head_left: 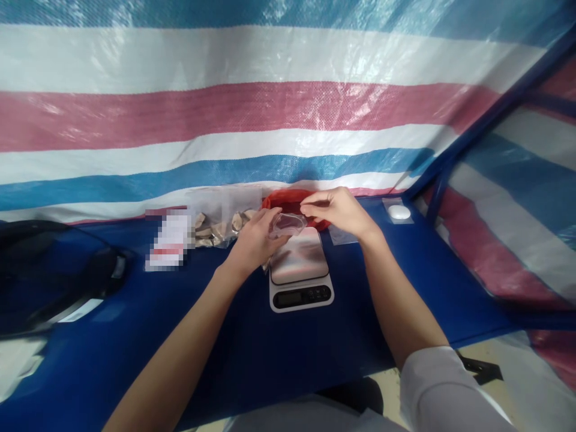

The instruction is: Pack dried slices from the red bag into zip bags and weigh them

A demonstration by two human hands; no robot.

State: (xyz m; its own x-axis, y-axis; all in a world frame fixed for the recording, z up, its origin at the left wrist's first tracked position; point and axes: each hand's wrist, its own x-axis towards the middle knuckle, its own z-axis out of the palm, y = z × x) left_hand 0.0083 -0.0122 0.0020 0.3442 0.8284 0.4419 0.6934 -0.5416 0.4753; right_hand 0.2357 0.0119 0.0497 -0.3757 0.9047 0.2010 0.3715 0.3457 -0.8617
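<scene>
Above a kitchen scale (300,264) my left hand (257,239) is closed on a small clear plastic bag (288,224), whose rounded mouth gapes toward me. My right hand (341,211) is at the bag's right side, thumb and forefinger drawn together near its rim. Whether those fingertips pinch the bag's edge or something tiny is too small to tell. The scale has a shiny metal plate and a dark display strip at its front. Behind the hands lies a red plastic bag (288,197), partly covered by them.
Left of my hands lies a clear bag of brownish pieces (218,231), beside a blurred-out label (168,240). A white rounded object (399,212) rests on a small clear packet at the right. Black gear (58,270) sits far left on the blue table (252,354). Striped sheeting (270,108) rises behind.
</scene>
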